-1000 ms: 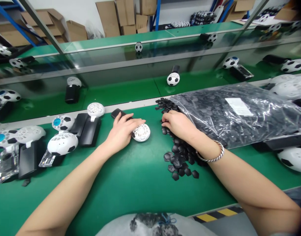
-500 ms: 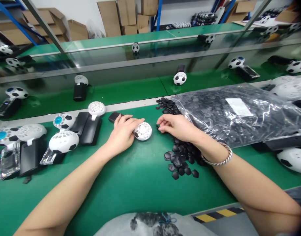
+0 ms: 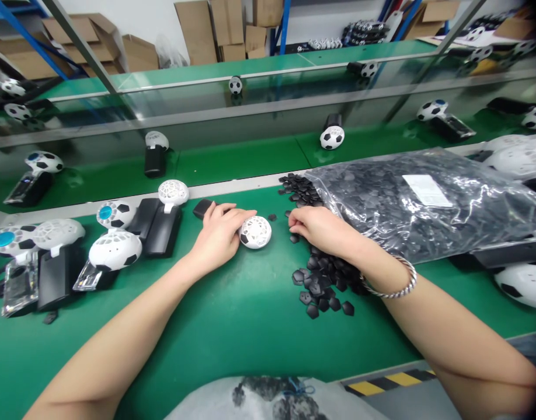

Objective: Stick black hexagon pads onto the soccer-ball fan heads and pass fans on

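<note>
My left hand (image 3: 218, 233) rests on the green bench with its fingers curled round a white lattice ball shell (image 3: 255, 231) that carries one black patch. The black handle (image 3: 203, 207) of that piece sticks out behind the hand. My right hand (image 3: 321, 228) lies palm down on a loose heap of small black hexagon pieces (image 3: 323, 280), fingers bent and pinched together at the heap's left edge. What the fingertips hold is hidden. A single black piece (image 3: 272, 217) lies between the two hands.
A clear plastic bag (image 3: 425, 201) full of black pieces lies at the right. Several football-patterned fans with black handles (image 3: 114, 248) stand at the left. More ride the green conveyor belt (image 3: 233, 157) behind. Another white shell (image 3: 522, 286) sits at the far right.
My right hand reached toward the ball shell, then drew back onto the heap. The shell now shows a black patch. Items on the rear belt have shifted to the right.
</note>
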Demonstrator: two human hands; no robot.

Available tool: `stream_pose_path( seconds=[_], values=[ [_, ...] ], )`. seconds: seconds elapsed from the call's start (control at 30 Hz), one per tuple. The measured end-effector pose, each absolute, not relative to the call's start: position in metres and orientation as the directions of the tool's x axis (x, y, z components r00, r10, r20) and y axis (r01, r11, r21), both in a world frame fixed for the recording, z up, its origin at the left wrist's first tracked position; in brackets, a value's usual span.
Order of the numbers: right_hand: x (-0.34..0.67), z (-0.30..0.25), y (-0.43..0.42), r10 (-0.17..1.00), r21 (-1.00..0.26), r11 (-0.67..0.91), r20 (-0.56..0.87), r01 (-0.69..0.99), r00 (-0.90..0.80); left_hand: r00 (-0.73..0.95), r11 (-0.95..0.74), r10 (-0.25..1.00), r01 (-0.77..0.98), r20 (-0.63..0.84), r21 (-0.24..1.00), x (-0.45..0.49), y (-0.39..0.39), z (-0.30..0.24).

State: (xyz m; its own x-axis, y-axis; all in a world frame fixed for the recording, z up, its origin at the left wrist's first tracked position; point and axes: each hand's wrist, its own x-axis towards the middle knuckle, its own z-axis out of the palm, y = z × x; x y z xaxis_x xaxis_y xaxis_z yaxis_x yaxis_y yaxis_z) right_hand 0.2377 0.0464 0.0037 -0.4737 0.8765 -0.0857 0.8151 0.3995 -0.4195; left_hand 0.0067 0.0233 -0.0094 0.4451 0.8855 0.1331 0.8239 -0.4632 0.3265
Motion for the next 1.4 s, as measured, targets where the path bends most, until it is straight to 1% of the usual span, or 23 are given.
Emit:
stream_pose_path(
  seconds=[0.07,0.13,0.23,0.27,0.4,0.5,0.6,0.73,0.8,1.0,1.17,1.4],
  values=[
    [0.236,0.007,0.044,0.855,-0.513,0.419,-0.056,0.749,-0.516,0.477,-0.482,0.873,0.812,0.101,0.331,0.005,0.023,-0.008],
    [0.234,0.01,0.041,0.835,-0.615,0.439,0.01,0.655,-0.551,0.508,-0.5,0.858,0.795,0.074,0.343,0.004,0.022,-0.006],
    [0.228,0.009,0.037,0.813,-0.721,0.469,0.126,0.51,-0.569,0.513,-0.501,0.856,0.789,0.068,0.354,0.003,0.022,-0.006],
    [0.227,0.008,0.036,0.81,-0.755,0.461,0.144,0.466,-0.568,0.509,-0.498,0.858,0.791,0.07,0.354,0.003,0.021,-0.006],
    [0.222,0.0,0.033,0.834,-0.87,0.348,0.117,0.348,-0.54,0.503,-0.493,0.861,0.796,0.07,0.351,0.004,0.022,-0.008],
    [0.221,-0.002,0.031,0.863,-0.897,0.31,0.126,0.315,-0.49,0.502,-0.492,0.862,0.796,0.069,0.353,0.004,0.021,-0.008],
    [0.221,0.002,0.031,0.852,-0.862,0.368,0.163,0.348,-0.497,0.497,-0.489,0.865,0.796,0.076,0.357,0.005,0.021,-0.008],
    [0.221,0.007,0.031,0.747,-0.726,0.569,0.26,0.386,-0.612,0.495,-0.489,0.865,0.793,0.083,0.363,0.005,0.021,-0.008],
    [0.221,0.007,0.03,0.713,-0.677,0.621,0.278,0.396,-0.643,0.498,-0.491,0.863,0.79,0.083,0.367,0.004,0.021,-0.008],
    [0.219,0.005,0.027,0.687,-0.597,0.671,0.275,0.44,-0.673,0.503,-0.491,0.861,0.784,0.076,0.38,0.003,0.021,-0.008],
    [0.217,0.005,0.025,0.681,-0.532,0.685,0.226,0.498,-0.696,0.488,-0.473,0.869,0.772,0.082,0.424,0.005,0.021,-0.008],
    [0.213,0.0,0.021,0.662,-0.472,0.721,0.252,0.508,-0.706,0.436,-0.444,0.891,0.785,0.124,0.432,0.009,0.021,-0.011]
  ],
)
